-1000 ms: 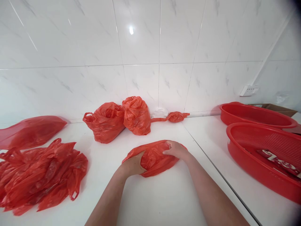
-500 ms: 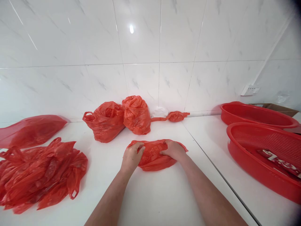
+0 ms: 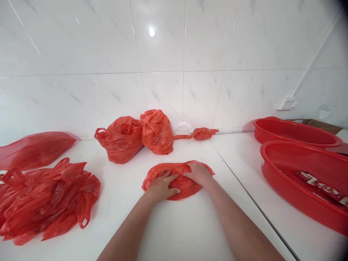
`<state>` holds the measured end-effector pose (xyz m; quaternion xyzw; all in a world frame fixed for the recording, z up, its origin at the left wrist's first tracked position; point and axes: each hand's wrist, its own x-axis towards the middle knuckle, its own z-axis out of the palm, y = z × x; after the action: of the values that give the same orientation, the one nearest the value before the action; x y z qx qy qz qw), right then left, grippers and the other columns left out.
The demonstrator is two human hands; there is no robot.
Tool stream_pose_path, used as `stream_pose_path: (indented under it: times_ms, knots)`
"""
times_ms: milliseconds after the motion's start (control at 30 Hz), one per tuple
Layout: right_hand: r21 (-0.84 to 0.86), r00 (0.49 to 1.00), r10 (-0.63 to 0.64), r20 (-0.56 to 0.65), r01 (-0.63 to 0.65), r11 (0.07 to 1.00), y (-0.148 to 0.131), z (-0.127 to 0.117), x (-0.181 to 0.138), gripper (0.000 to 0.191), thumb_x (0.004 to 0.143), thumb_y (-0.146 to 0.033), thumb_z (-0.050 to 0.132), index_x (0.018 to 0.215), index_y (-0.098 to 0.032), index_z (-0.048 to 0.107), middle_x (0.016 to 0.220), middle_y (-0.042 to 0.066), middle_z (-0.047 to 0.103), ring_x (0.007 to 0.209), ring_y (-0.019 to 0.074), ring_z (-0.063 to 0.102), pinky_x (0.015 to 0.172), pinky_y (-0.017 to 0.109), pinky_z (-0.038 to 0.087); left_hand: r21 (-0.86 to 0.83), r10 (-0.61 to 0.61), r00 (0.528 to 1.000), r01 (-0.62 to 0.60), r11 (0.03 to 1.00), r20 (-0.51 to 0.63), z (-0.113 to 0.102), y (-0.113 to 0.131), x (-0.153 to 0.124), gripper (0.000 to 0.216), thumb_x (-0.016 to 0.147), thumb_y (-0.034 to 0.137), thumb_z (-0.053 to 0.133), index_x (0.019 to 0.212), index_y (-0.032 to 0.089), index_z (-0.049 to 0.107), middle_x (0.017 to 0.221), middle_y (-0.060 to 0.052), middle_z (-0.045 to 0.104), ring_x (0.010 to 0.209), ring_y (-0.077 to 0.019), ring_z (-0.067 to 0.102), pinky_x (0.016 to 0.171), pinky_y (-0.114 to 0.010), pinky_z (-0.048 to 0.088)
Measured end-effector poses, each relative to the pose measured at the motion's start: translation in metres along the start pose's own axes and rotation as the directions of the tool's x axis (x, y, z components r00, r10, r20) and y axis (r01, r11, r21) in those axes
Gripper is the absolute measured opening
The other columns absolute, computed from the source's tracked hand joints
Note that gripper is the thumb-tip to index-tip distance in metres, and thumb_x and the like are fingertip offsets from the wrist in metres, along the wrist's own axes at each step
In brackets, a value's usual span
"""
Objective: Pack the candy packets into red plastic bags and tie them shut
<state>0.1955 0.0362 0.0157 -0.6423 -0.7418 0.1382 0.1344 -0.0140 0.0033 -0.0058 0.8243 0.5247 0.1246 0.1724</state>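
Left hand (image 3: 161, 187) spread on red bag (image 3: 187, 187); right hand (image 3: 200, 174) at its far edge, grip unclear — gentle pressure likely suits thin plastic.

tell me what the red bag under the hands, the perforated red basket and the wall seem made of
Red bag: thin plastic film, slightly glossy, judging by its creases and sheen.
Perforated red basket: probably moulded plastic, semi-gloss, with a smooth rim and regular small holes.
Wall: glossy tile, likely glazed ceramic, given joint lines and a bright light reflection.
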Motion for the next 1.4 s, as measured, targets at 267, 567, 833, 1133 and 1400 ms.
stream_pose_path:
  times_ms: [267, 567, 833, 1133, 1400]
  knots:
    - [-0.171, 0.988, -0.026, -0.152, 0.000, 0.985, -0.024, -0.004, -0.019, 0.034, 0.083, -0.033, 0.053, 0.113, -0.017, 0.059, 0.092, 0.008, 0.067, 0.088, 0.0228, 0.061, 0.076, 0.033, 0.043, -0.075, -0.022, 0.998, 0.018, 0.997, -0.059, 0.003, -0.001, 0.000, 0.063, 0.072, 0.053, 0.058, 0.131, 0.031, 0.048, 0.147, -0.009, 0.033, 0.131, -0.0348, 0.033, 0.099, -0.049, 0.034]
    - [-0.234, 0.700, -0.181, -0.691, 0.021, 0.972, -0.006, -0.069, -0.102, 0.038, 0.086, -0.039, 0.048, 0.117, -0.019, 0.057, 0.132, 0.012, 0.045, 0.122, 0.0251, 0.040, 0.101, 0.038, 0.035, -0.013, -0.019, 0.986, 0.017, 1.000, -0.164, 0.009, -0.009, 0.011, 0.060, 0.067, 0.055, 0.060, 0.123, 0.034, 0.055, 0.134, -0.008, 0.050, 0.110, -0.0337, 0.055, 0.082, -0.043, 0.047]
    - [-0.363, 0.719, 0.285, -0.633, -0.602, 0.711, 0.125, -0.122, -0.155, 0.049, 0.087, -0.039, 0.044, 0.126, -0.011, 0.047, 0.122, 0.019, 0.053, 0.114, 0.0309, 0.049, 0.089, 0.041, 0.040, -0.064, 0.063, 0.916, -0.096, 0.993, -0.396, 0.000, -0.001, 0.010, 0.038, 0.081, 0.044, 0.046, 0.113, 0.030, 0.061, 0.115, -0.004, 0.064, 0.101, -0.0263, 0.060, 0.078, -0.034, 0.048]
    - [-0.498, 0.848, 0.224, -0.480, -0.474, 0.726, 0.136, -0.051, -0.220, 0.032, 0.090, -0.020, 0.035, 0.117, -0.014, 0.052, 0.101, 0.011, 0.066, 0.089, 0.0225, 0.063, 0.075, 0.031, 0.044, -0.006, 0.146, 0.876, -0.168, 0.986, -0.459, -0.004, 0.009, 0.002, 0.035, 0.088, 0.037, 0.039, 0.111, 0.024, 0.062, 0.108, -0.002, 0.067, 0.098, -0.0243, 0.062, 0.075, -0.033, 0.049]
    - [-0.476, 0.875, 0.142, -0.462, -0.380, 0.793, 0.145, -0.044, -0.233, 0.038, 0.086, -0.016, 0.038, 0.122, -0.014, 0.052, 0.111, 0.011, 0.063, 0.095, 0.0234, 0.062, 0.077, 0.033, 0.047, 0.263, 0.307, 0.694, -0.173, 0.949, -0.651, -0.021, 0.021, -0.003, 0.027, 0.088, 0.026, 0.042, 0.104, 0.023, 0.063, 0.122, -0.008, 0.058, 0.111, -0.0263, 0.053, 0.091, -0.041, 0.041]
